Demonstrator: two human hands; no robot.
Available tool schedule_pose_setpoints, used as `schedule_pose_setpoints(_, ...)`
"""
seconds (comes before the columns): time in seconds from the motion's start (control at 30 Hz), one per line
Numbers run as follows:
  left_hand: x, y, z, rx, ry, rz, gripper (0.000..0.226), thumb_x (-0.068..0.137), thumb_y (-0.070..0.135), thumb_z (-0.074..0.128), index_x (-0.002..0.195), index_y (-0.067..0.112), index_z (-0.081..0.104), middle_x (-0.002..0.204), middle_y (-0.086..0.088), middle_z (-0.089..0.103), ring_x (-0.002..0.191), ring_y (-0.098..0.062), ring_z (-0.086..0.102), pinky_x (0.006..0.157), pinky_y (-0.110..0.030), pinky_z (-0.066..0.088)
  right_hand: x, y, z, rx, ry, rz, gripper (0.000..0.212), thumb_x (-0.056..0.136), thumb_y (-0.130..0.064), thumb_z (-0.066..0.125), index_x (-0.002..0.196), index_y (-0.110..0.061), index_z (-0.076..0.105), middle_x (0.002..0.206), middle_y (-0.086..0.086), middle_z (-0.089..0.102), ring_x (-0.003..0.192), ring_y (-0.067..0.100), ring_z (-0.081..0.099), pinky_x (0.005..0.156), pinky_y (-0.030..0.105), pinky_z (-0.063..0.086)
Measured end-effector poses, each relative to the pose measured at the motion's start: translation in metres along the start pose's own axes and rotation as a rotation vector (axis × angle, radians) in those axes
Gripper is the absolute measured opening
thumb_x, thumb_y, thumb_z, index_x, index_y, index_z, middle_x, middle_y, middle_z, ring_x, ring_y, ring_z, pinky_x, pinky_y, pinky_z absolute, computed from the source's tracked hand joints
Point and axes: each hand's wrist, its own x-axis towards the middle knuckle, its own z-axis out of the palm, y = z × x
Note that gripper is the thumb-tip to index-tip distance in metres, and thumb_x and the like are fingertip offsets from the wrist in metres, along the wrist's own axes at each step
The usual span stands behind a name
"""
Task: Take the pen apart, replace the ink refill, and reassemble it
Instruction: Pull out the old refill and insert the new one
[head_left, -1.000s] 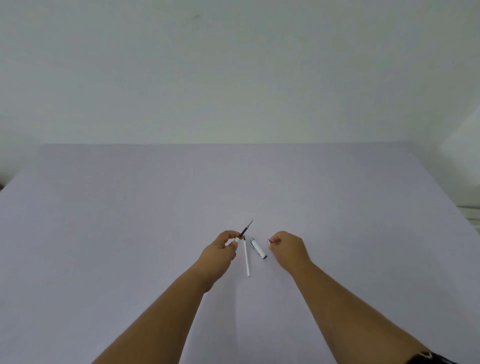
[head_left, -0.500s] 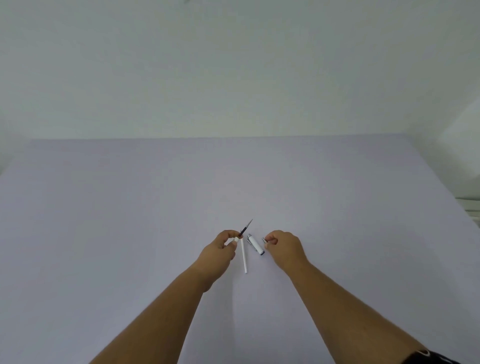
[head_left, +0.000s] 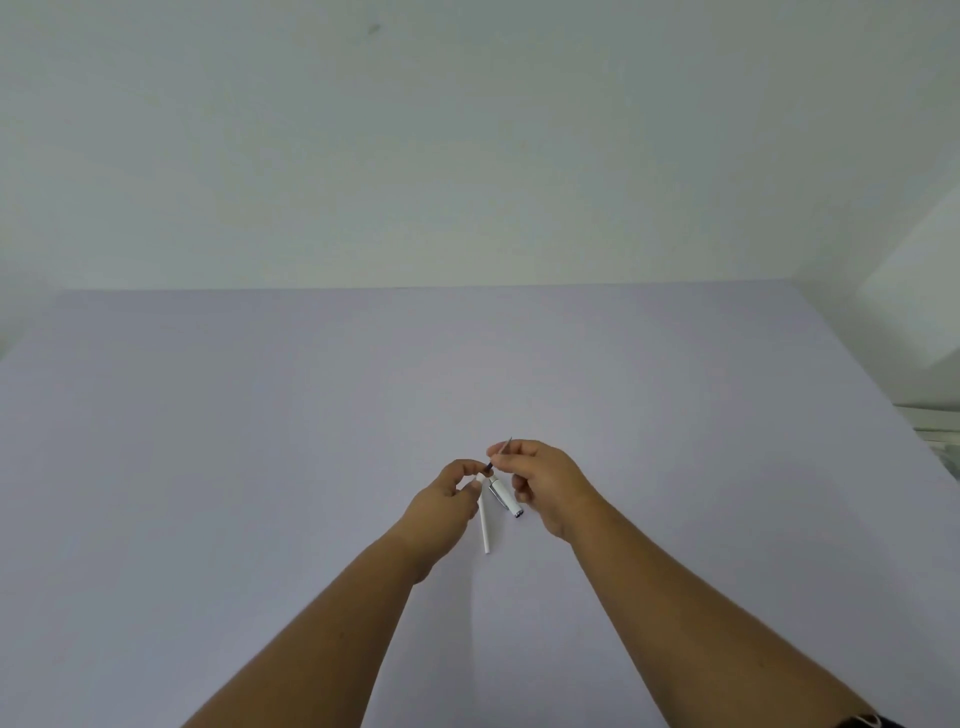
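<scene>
No text, label, brand, number or sign can be read anywhere in the head view. The white pen parts are too small to show any print.

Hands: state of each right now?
Left hand: closed, pinching the lower end of the dark refill.
Right hand: closed, fingertips pinching the refill's upper end.
</scene>
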Motion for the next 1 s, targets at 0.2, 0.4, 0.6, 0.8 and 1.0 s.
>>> schedule_pose_setpoints(0.2, 0.003, -0.002, -0.002, -0.022, 0.016, -0.026, 0.025, 0.099, 0.032, 0.039, 0.115, 0.035, 0.057, 0.078, 0.0, 0.05, 0.059, -0.015, 0.036, 0.054, -0.021, 0.033, 0.015, -0.016, -0.014, 0.322, 0.205, -0.053, 0.018, 0.091, -0.01, 0.058, 0.073, -0.013, 0.059, 0.07, 0.002, 0.059, 0.054, 0.011, 0.049, 0.049, 0.017, 0.045)
schedule_pose_setpoints(0.4, 0.008, -0.012, -0.004, -0.022, 0.041, -0.066, 0.027, 0.1, 0.033, 0.039, 0.122, 0.031, 0.054, 0.081, 0.0, 0.053, 0.065, -0.011, 0.044, 0.058, -0.023, 0.035, 0.031, 0.019, -0.041, -0.544, 0.346, -0.023, 0.007, 0.084, -0.019, 0.066, 0.087, -0.013, 0.067, 0.081, 0.003, 0.064, 0.073, 0.018, 0.055, 0.068, 0.027, 0.046)
schedule_pose_setpoints(0.6, 0.012, -0.018, -0.007, -0.007, 0.049, -0.079, 0.027, 0.1, 0.035, 0.039, 0.121, 0.031, 0.054, 0.081, 0.001, 0.053, 0.066, -0.011, 0.044, 0.06, -0.024, 0.036, 0.034, 0.037, -0.04, -0.687, 0.307, -0.023, 0.016, 0.084, -0.017, 0.066, 0.098, -0.01, 0.07, 0.089, -0.002, 0.061, 0.086, 0.013, 0.054, 0.077, 0.022, 0.039)
schedule_pose_setpoints(0.8, 0.016, -0.022, -0.005, -0.01, 0.049, -0.095, 0.027, 0.1, 0.034, 0.039, 0.122, 0.031, 0.055, 0.082, 0.001, 0.053, 0.065, -0.012, 0.044, 0.058, -0.023, 0.036, 0.035, 0.04, -0.038, -0.659, 0.331, -0.031, 0.018, 0.084, -0.017, 0.067, 0.101, -0.01, 0.07, 0.087, -0.003, 0.059, 0.086, 0.013, 0.055, 0.078, 0.021, 0.04)
schedule_pose_setpoints(1.0, 0.018, -0.022, -0.005, -0.004, 0.051, -0.096, 0.027, 0.1, 0.034, 0.04, 0.122, 0.029, 0.055, 0.082, 0.001, 0.053, 0.065, -0.011, 0.044, 0.058, -0.023, 0.036, 0.034, 0.042, -0.038, -0.624, 0.334, -0.018, 0.019, 0.083, -0.014, 0.067, 0.102, -0.009, 0.069, 0.089, -0.001, 0.061, 0.085, 0.013, 0.056, 0.077, 0.021, 0.04)
